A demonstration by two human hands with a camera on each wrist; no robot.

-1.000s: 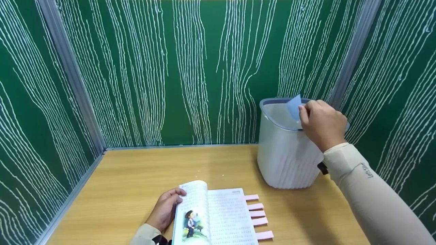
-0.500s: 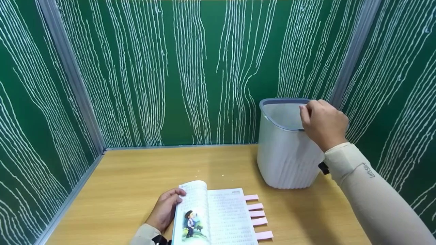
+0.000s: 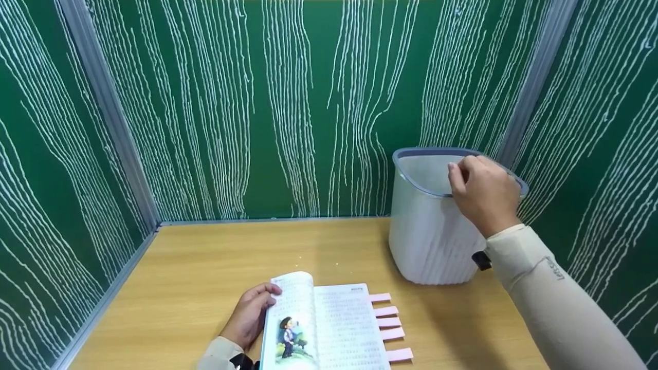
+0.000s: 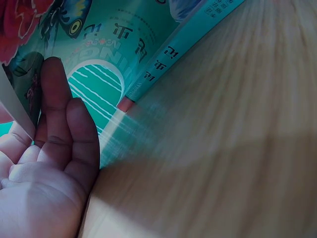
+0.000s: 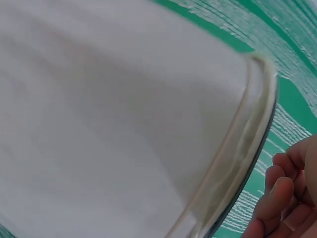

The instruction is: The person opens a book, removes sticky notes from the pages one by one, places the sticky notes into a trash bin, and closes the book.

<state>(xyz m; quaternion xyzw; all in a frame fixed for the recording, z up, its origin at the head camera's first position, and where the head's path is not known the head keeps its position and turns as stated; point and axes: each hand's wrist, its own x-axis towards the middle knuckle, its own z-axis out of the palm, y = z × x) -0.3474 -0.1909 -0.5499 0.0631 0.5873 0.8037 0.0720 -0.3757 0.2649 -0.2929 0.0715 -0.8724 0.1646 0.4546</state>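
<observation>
My left hand [image 3: 250,314] grips the left edge of an open book [image 3: 347,324], with the thumb on the page and fingers beneath. In the left wrist view, the fingers [image 4: 55,106] lie against the book's teal cover [image 4: 106,47]. The left page carries a picture of a figure in a landscape. Pink sticky tabs [image 3: 395,355] stick out along the right page. Over the near right rim of a white bin [image 3: 437,241] hovers my right hand [image 3: 486,192], fingers loosely bent and nothing visible between them. The bin's bottom inside is hidden.
The wooden table [image 3: 221,257] spreads left of the bin and beyond the book, with tiny pale specks on it. Green panels [image 3: 282,113] with wavy white lines stand at the back and both sides, joined by grey posts [image 3: 105,110].
A blue piece of paper pinched by my right hand a second ago has been let go over the bin and is out of sight. The right hand has shifted slightly; the left stays put.
</observation>
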